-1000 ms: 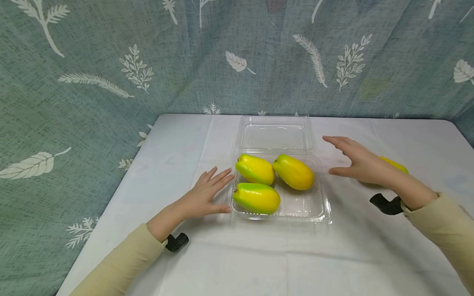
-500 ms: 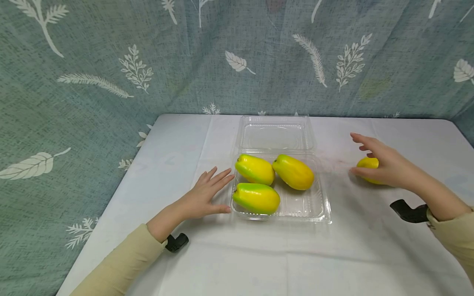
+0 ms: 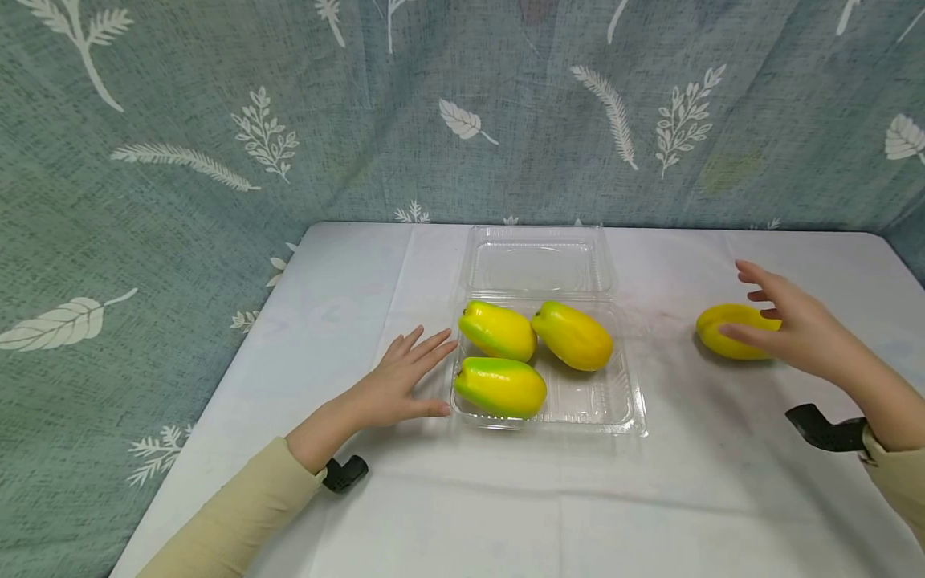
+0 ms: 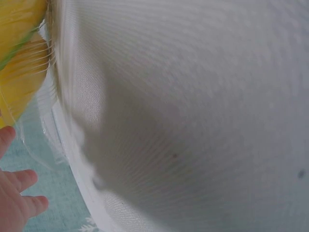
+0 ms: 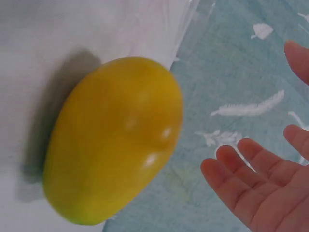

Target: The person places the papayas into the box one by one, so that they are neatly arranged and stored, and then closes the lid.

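Yellow fruit rests on the white surface, just left of the right hand. In the head view we see the thumb cross in front of part of this fruit, so contact cannot be judged from there. In the right wrist view we find a gap between the fruit and the fingers; we therefore read the hand as apart from it. That hand is wide: thumb and fingers stand separated and hold nothing. The right wrist view also shows a greenish end of the fruit, which we do not see in the head view.

We locate the left hand at the near-left edge of a clear container, fingers spread, holding nothing. We cannot tell whether its fingertips touch the container wall. Three yellow-green fruits lie inside, to the right of this hand: two close to its fingers and thumb, one farther right. Beyond its fingertips, the container's lid lies folded back.

In the left wrist view we see only portions of fruit at the ribbed wall, above the fingertips; the head view alone gives us the whole layout.
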Demonstrator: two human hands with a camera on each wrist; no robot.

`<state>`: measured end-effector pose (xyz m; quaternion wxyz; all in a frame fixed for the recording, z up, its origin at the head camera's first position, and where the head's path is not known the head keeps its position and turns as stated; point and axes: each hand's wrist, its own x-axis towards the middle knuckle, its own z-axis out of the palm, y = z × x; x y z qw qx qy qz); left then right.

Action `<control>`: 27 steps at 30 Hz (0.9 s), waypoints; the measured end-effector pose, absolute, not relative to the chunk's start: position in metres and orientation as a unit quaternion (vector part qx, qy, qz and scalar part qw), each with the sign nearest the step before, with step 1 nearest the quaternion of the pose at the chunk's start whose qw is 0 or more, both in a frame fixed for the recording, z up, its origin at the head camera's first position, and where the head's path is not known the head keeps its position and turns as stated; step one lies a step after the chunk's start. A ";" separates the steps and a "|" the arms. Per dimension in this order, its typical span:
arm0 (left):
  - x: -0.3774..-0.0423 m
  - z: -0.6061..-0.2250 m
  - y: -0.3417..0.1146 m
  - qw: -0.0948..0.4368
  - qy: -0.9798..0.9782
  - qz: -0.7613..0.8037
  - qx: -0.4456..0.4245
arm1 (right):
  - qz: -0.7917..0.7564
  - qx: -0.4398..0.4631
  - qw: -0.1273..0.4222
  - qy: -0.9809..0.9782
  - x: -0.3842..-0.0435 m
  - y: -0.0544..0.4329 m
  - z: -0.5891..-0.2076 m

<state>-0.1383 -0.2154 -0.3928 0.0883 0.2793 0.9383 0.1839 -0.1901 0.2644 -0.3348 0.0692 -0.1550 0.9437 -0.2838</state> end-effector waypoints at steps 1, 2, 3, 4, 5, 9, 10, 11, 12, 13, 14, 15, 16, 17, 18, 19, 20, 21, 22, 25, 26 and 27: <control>-0.138 -0.393 -0.215 0.088 0.938 0.184 0.280 | -0.283 -0.146 0.073 0.945 -0.190 0.266 -0.336; -0.138 -0.393 -0.215 0.088 0.938 0.185 0.280 | -0.280 -0.137 0.075 0.947 -0.190 0.266 -0.337; -0.138 -0.393 -0.215 0.088 0.938 0.186 0.280 | -0.279 -0.130 0.074 0.949 -0.189 0.268 -0.338; -0.138 -0.393 -0.215 0.088 0.938 0.186 0.280 | -0.276 -0.123 0.072 0.950 -0.189 0.269 -0.340; -0.138 -0.393 -0.216 0.089 0.938 0.186 0.280 | -0.275 -0.117 0.069 0.952 -0.189 0.270 -0.341; -0.138 -0.393 -0.216 0.088 0.938 0.184 0.281 | -0.268 -0.092 0.054 0.958 -0.189 0.275 -0.348; -0.138 -0.393 -0.216 0.088 0.938 0.184 0.281 | -0.268 -0.085 0.051 0.958 -0.189 0.276 -0.349; -0.138 -0.393 -0.215 0.088 0.938 0.184 0.281 | -0.270 -0.079 0.049 0.958 -0.189 0.277 -0.350; -0.138 -0.393 -0.215 0.088 0.938 0.183 0.281 | -0.271 -0.072 0.046 0.959 -0.189 0.278 -0.351; -0.138 -0.393 -0.215 0.088 0.938 0.184 0.281 | -0.271 -0.065 0.045 0.959 -0.189 0.279 -0.351; -0.138 -0.393 -0.215 0.088 0.938 0.184 0.281 | -0.273 -0.058 0.044 0.959 -0.189 0.280 -0.352; -0.138 -0.393 -0.215 0.088 0.938 0.185 0.281 | -0.274 -0.052 0.043 0.959 -0.188 0.280 -0.352; -0.138 -0.393 -0.215 0.089 0.938 0.185 0.281 | -0.275 -0.047 0.043 0.959 -0.188 0.281 -0.353; -0.138 -0.393 -0.215 0.089 0.938 0.185 0.280 | -0.275 -0.043 0.042 0.959 -0.189 0.283 -0.355; -0.138 -0.393 -0.215 0.089 0.938 0.186 0.280 | -0.276 -0.038 0.042 0.959 -0.190 0.285 -0.358; -0.138 -0.393 -0.215 0.090 0.938 0.186 0.280 | -0.277 -0.035 0.041 0.959 -0.192 0.289 -0.363; -0.138 -0.393 -0.215 0.090 0.938 0.186 0.280 | -0.280 -0.031 0.042 0.959 -0.194 0.294 -0.369; -0.138 -0.393 -0.215 0.090 0.937 0.187 0.280 | -0.276 -0.024 0.037 0.960 -0.198 0.301 -0.378; -0.138 -0.393 -0.215 0.090 0.937 0.188 0.280 | -0.275 -0.017 0.035 0.961 -0.203 0.309 -0.389; -0.138 -0.393 -0.215 0.090 0.937 0.189 0.280 | -0.271 0.003 0.030 0.962 -0.219 0.335 -0.424; -0.138 -0.393 -0.215 0.090 0.937 0.189 0.280 | -0.272 0.010 0.030 0.962 -0.223 0.343 -0.434; -0.138 -0.393 -0.215 0.090 0.937 0.189 0.280 | -0.271 0.017 0.030 0.962 -0.227 0.349 -0.443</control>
